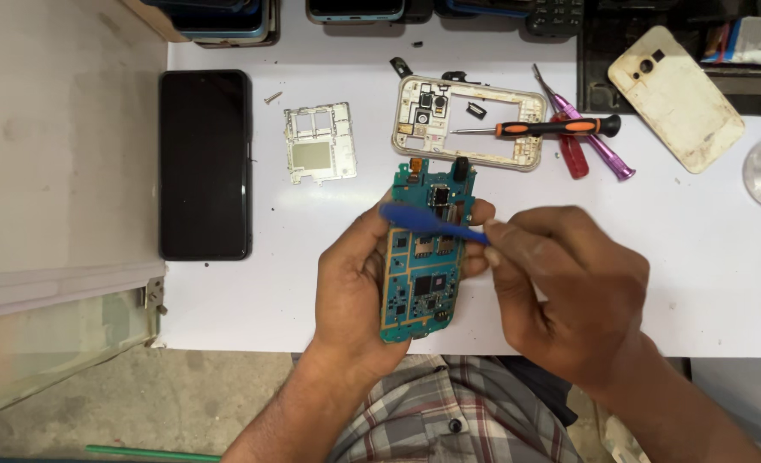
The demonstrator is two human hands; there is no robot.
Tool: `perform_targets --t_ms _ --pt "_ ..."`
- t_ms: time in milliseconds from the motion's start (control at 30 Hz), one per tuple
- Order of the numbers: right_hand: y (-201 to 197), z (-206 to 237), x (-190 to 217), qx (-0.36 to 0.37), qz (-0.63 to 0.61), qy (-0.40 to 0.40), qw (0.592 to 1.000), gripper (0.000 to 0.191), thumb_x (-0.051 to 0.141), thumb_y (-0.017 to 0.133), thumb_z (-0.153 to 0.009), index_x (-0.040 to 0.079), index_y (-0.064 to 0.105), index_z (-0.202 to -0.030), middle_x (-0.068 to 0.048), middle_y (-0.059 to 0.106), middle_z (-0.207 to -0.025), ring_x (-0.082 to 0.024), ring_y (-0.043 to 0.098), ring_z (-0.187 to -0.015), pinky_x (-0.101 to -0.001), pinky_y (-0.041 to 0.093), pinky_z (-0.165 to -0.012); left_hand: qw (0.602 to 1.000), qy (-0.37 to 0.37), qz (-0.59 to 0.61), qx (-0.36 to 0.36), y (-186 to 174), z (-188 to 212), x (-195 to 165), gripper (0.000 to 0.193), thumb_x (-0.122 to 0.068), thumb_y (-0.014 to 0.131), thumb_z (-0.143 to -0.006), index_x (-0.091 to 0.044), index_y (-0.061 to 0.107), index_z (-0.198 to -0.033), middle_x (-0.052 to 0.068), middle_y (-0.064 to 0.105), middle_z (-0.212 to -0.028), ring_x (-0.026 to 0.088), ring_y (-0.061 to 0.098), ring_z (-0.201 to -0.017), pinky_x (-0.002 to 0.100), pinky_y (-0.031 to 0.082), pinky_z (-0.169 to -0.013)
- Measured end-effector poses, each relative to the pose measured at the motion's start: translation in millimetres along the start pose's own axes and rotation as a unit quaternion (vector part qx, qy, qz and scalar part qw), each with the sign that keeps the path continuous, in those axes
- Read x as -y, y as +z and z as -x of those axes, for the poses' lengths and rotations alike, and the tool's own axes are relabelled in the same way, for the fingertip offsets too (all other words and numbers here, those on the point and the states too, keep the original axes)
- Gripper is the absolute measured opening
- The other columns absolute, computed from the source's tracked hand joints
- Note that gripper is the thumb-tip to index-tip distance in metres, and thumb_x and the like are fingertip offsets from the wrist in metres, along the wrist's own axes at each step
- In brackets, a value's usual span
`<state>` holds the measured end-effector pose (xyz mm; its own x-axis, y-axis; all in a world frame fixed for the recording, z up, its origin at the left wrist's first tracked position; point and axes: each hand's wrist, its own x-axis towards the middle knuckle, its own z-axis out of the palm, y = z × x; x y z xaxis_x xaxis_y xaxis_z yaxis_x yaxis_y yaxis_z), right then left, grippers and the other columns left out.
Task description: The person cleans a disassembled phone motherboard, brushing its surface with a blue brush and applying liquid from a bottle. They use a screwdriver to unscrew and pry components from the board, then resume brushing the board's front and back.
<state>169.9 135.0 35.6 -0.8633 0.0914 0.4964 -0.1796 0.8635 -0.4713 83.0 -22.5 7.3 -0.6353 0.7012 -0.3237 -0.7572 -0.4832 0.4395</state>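
Blue tool laid across a phone circuit board, centre frame.
The left hand [354, 283] clamps the teal circuit board [423, 253] by its edges; right hand [560, 283] fingers pinch the blue pry tool [427, 223] across its upper part.

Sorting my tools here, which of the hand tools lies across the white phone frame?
The orange-and-black screwdriver; the purple tweezers and red-handled tool lie on the table beside the white phone frame.

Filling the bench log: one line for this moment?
left hand: holds circuit board | right hand: holds blue pry tool across board
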Motion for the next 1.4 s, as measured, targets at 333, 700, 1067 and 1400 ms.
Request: perform_targets --t_ms 333,700,1067,1400 --pt "13.7 20.5 -1.6 0.055 -0.081 -0.045 0.994 0.021 -0.003 0.075 -0.082 0.003 0.07 -0.102 -0.009 0.069 -0.09 -0.019 0.069 -0.069 -0.0319 0.053 -0.058 0.998 0.01 0.054 -0.024 -1.3 -4.4 -9.8 0.057 -0.037 0.032 -0.112 0.007 0.058 -0.136 0.027 0.068 -0.12 0.034 0.07 -0.11 0.05 0.058 -0.102" --pt "10.5 31.9 3.7 0.087 -0.132 -0.052 0.986 0.021 0.001 0.076 -0.081 0.003 0.07 -0.101 -0.009 0.069 -0.09 -0.018 0.069 -0.067 -0.0302 0.053 -0.056 0.995 0.059 0.072 0.022 0.4 -0.6 -12.0 0.063 -0.047 0.035 -0.114 0.007 0.058 -0.136 0.028 0.068 -0.119 0.037 0.071 -0.108 0.055 0.06 -0.099" --pt "3.4 17.1 -3.4 0.019 -0.012 -0.053 0.998 0.016 -0.003 0.076 -0.085 0.003 0.069 -0.098 -0.009 0.068 -0.089 -0.022 0.067 -0.068 -0.0343 0.05 -0.057 0.999 0.025 0.035 0.016 5.9 -1.2 -8.3 0.063 -0.047 0.034 -0.112 0.004 0.058 -0.138 0.025 0.07 -0.116 0.031 0.073 -0.1 0.045 0.063 -0.092" --pt "4.4 18.8 -1.1 0.008 -0.023 -0.045 0.999 0.013 -0.004 0.076 -0.086 0.002 0.068 -0.094 -0.01 0.069 -0.088 -0.021 0.069 -0.07 -0.0327 0.051 -0.058 0.997 0.068 0.023 0.003 4.0 -0.4 -14.2 0.063 -0.047 0.034 -0.113 0.005 0.06 -0.136 0.027 0.071 -0.117 0.029 0.071 -0.098 0.042 0.061 -0.086"
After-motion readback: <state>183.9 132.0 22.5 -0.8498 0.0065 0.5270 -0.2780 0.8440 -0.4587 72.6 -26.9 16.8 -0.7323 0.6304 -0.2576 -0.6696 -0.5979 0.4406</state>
